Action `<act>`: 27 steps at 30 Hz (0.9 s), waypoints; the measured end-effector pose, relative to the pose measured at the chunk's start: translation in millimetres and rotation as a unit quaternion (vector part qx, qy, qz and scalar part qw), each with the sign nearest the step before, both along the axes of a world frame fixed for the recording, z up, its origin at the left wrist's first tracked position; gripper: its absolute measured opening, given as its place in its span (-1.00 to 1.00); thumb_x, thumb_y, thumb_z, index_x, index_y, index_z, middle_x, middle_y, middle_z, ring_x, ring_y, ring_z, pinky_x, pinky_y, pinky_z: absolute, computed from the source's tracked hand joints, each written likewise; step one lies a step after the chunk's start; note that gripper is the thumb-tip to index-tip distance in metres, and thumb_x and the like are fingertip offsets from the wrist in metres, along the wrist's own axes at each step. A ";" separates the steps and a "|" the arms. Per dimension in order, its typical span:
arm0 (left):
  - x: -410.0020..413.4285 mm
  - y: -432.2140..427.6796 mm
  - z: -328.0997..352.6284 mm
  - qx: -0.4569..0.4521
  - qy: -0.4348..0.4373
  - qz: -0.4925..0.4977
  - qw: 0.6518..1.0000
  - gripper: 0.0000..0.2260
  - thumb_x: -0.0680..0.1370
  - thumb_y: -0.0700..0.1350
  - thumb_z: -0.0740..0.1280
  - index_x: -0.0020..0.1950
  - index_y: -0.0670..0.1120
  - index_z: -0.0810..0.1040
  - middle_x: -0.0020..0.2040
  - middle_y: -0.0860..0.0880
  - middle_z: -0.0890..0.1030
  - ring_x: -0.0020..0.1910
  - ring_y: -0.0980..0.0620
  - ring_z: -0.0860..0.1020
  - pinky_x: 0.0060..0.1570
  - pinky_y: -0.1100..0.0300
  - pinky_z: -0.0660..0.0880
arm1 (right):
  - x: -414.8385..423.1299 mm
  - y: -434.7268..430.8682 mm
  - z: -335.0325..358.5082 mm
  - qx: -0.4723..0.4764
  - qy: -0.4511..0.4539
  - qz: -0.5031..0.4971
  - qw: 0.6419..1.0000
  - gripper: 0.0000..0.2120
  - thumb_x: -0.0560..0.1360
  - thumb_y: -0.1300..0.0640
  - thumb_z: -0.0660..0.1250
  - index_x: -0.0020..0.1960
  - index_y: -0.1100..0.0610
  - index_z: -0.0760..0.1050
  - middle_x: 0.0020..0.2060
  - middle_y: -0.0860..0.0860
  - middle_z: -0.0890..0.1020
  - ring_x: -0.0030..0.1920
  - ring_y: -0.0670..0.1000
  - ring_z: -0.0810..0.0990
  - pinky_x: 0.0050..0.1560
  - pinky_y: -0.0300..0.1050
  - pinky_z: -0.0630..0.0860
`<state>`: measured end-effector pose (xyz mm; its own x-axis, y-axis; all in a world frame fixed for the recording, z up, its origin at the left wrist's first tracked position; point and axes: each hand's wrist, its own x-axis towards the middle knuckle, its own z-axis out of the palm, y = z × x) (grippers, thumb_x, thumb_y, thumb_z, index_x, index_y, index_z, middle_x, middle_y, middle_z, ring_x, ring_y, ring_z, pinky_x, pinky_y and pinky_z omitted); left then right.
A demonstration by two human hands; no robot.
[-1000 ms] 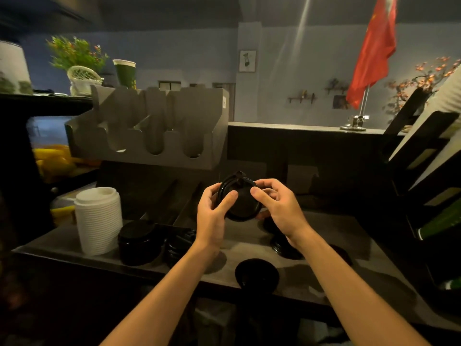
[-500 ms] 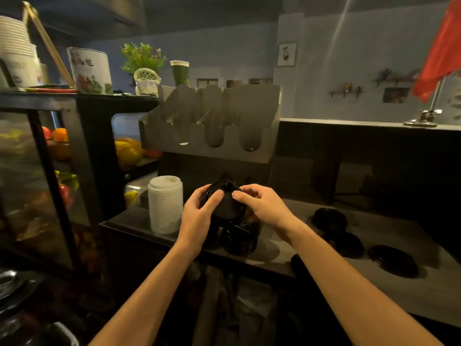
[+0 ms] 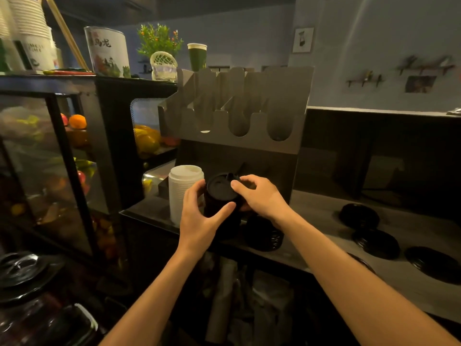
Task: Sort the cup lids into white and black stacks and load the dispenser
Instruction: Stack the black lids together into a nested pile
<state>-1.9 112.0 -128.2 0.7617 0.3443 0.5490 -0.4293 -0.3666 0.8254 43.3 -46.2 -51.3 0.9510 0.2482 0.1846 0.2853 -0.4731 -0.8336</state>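
Sorting underway: your left hand (image 3: 199, 218) and right hand (image 3: 262, 198) both grip black lid (image 3: 220, 188) atop black stack (image 3: 219, 221), beside white stack (image 3: 183, 188). Loose lids (image 3: 375, 242) lie unsorted on counter (image 3: 324, 213); dispenser (image 3: 234, 108) looks barely loaded.

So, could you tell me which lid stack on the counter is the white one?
The tall white stack at the left end of the counter, beside the left hand; the others are black.

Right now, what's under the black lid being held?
A black lid stack on the counter, directly below the held lid. Left hand and right hand hide the join, so contact is unclear.
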 end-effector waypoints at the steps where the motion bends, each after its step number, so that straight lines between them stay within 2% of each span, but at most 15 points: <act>1: 1.8 1.0 -1.6 0.000 0.005 0.004 1.000 -0.31 0.39 0.17 0.59 0.44 0.11 0.40 0.34 0.15 0.49 0.36 0.16 0.46 0.38 0.06 0.49 | 2.1 3.4 0.8 -0.019 -0.001 -0.005 1.000 -0.47 0.59 -0.18 0.31 0.49 0.02 0.40 0.35 0.01 0.52 -0.17 -0.08 0.65 0.00 -0.10 0.67; 3: 4.4 1.9 -5.0 -0.008 0.014 0.007 1.000 -0.39 0.42 0.11 0.59 0.39 0.14 0.42 0.30 0.16 0.52 0.32 0.17 0.50 0.35 0.05 0.52 | 5.7 9.4 2.0 -0.069 -0.004 -0.012 0.998 -0.46 0.60 -0.19 0.29 0.49 0.04 0.39 0.33 0.02 0.53 -0.16 -0.07 0.66 0.08 -0.02 0.66; 5: 6.9 3.1 -10.0 -0.025 0.022 0.004 0.999 -0.44 0.44 0.11 0.57 0.38 0.11 0.46 0.27 0.16 0.57 0.28 0.17 0.54 0.32 0.02 0.54 | 8.2 13.3 2.1 -0.111 -0.021 -0.017 0.994 -0.45 0.61 -0.20 0.26 0.49 0.05 0.38 0.25 0.03 0.57 -0.10 -0.05 0.66 0.10 -0.08 0.62; 8: 8.5 2.9 -15.7 -0.036 0.033 0.004 0.999 -0.44 0.48 0.13 0.53 0.43 0.08 0.46 0.27 0.17 0.57 0.29 0.18 0.52 0.33 0.03 0.53 | 11.3 16.0 0.7 -0.160 -0.045 -0.023 0.986 -0.44 0.62 -0.21 0.22 0.52 0.06 0.35 0.36 0.06 0.53 0.25 0.07 0.57 0.09 -0.15 0.44; 9: 8.7 2.2 -16.3 -0.031 0.040 0.011 0.999 -0.42 0.49 0.14 0.51 0.46 0.07 0.43 0.30 0.17 0.53 0.32 0.17 0.49 0.36 0.03 0.51 | 12.2 16.8 -0.4 -0.175 -0.044 -0.024 0.983 -0.45 0.63 -0.21 0.20 0.51 0.06 0.36 0.37 0.07 0.53 0.31 0.09 0.54 0.08 -0.15 0.41; 11: 10.7 1.4 -17.8 -0.025 0.051 0.021 0.998 -0.39 0.52 0.17 0.47 0.51 0.04 0.39 0.34 0.16 0.49 0.36 0.14 0.43 0.39 0.01 0.47 | 14.2 18.7 -3.2 -0.196 -0.046 -0.028 0.979 -0.51 0.64 -0.22 0.17 0.41 0.08 0.46 0.27 0.07 0.60 0.24 0.08 0.57 0.06 -0.13 0.43; 13: 13.9 0.5 -20.0 -0.029 0.058 0.022 0.998 -0.36 0.52 0.21 0.45 0.54 0.05 0.36 0.37 0.13 0.47 0.38 0.13 0.42 0.40 -0.02 0.46 | 16.9 20.8 -6.1 -0.210 -0.056 -0.035 0.976 -0.54 0.64 -0.23 0.14 0.21 0.09 0.60 0.05 0.03 0.68 0.04 0.02 0.64 -0.01 -0.11 0.49; 16: 19.7 0.3 -24.8 -0.041 0.066 0.017 0.997 -0.30 0.47 0.34 0.41 0.53 0.10 0.34 0.41 0.09 0.48 0.40 0.09 0.44 0.39 -0.07 0.48 | 21.8 22.7 -10.0 -0.221 -0.063 -0.053 0.972 -0.54 0.63 -0.24 0.14 0.02 0.09 0.63 -0.17 0.00 0.67 -0.14 -0.02 0.64 -0.09 -0.09 0.56; 19: 22.6 -1.6 -26.3 -0.050 0.059 0.020 0.997 -0.36 0.51 0.26 0.42 0.53 0.09 0.35 0.39 0.10 0.47 0.37 0.13 0.43 0.39 0.00 0.46 | 25.2 23.8 -11.1 -0.226 -0.059 -0.056 0.971 -0.54 0.61 -0.26 0.15 -0.05 0.09 0.60 -0.19 0.01 0.65 -0.15 0.02 0.64 -0.02 0.02 0.60; 21: 22.9 -4.7 -27.1 -0.065 0.049 0.022 0.996 -0.41 0.53 0.19 0.44 0.51 0.09 0.36 0.37 0.11 0.46 0.31 0.22 0.45 0.35 0.15 0.45 | 27.8 23.5 -10.3 -0.228 -0.051 -0.049 0.971 -0.55 0.59 -0.26 0.17 -0.05 0.09 0.60 -0.17 0.02 0.65 -0.13 0.03 0.64 0.03 0.07 0.61; 23: 22.8 -8.4 -28.5 -0.080 0.045 0.014 0.996 -0.48 0.56 0.08 0.45 0.48 0.11 0.37 0.33 0.13 0.46 0.21 0.39 0.44 0.16 0.42 0.44 | 30.2 21.8 -9.0 -0.222 -0.040 -0.038 0.973 -0.55 0.59 -0.25 0.20 -0.05 0.11 0.61 -0.17 0.04 0.66 -0.14 0.04 0.65 0.04 0.09 0.62; 24: 23.3 -9.6 -29.6 -0.088 0.042 0.007 0.995 -0.50 0.56 0.05 0.45 0.45 0.14 0.37 0.31 0.13 0.47 0.17 0.42 0.46 0.05 0.49 0.45 | 31.4 20.7 -8.8 -0.215 -0.032 -0.031 0.976 -0.56 0.59 -0.23 0.22 -0.05 0.13 0.62 -0.17 0.07 0.67 -0.15 0.06 0.66 0.05 0.10 0.63; 27: 23.7 -11.4 -32.8 -0.099 0.025 -0.001 0.995 -0.51 0.53 0.08 0.48 0.42 0.16 0.39 0.29 0.10 0.50 0.18 0.36 0.50 0.00 0.47 0.49 | 32.5 17.5 -9.1 -0.187 -0.008 -0.016 0.982 -0.57 0.60 -0.19 0.26 -0.01 0.18 0.65 -0.10 0.13 0.70 -0.11 0.10 0.69 0.07 0.11 0.64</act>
<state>21.8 100.6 -161.0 0.7869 0.4400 0.4327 -0.3870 -0.1944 0.9014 75.9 -28.7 -60.4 0.9571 0.2718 0.1004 0.2766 -0.7539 -0.5959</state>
